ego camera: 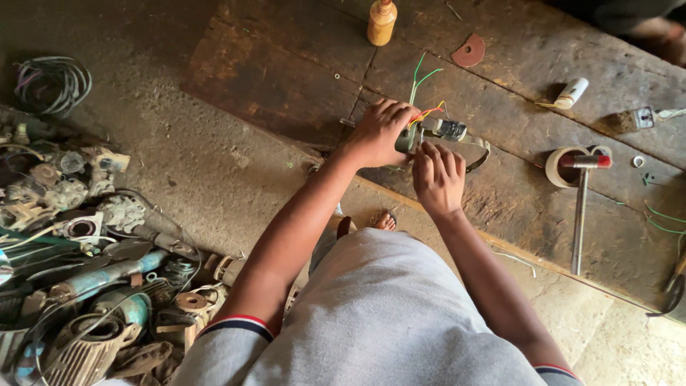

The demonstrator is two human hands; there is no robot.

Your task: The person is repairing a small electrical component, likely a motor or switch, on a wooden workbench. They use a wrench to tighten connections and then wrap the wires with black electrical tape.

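Looking down from the head camera, I see my left hand (377, 132) curled over the near end of a small greenish electrical part (437, 134) that lies on the dark wooden board (286, 78). Its fingers are bent and closed around the part's left end, knuckles up, so the grip looks firm. My right hand (437, 177) sits just below the part with its fingers (432, 156) drawn close together, tips pressed on the part's underside and middle; I cannot tell whether they pinch anything small. Red, orange and green wires (423, 96) rise from the part between my two hands, and a pale strap (480, 150) curves away from its right side.

On the board to the right a hammer (580, 207) lies with its head resting inside a roll of tape (568, 166), well apart from my hands. A yellow bottle (381, 21) stands at the far edge. A heap of old motor parts (93, 271) is piled on the floor to my left.
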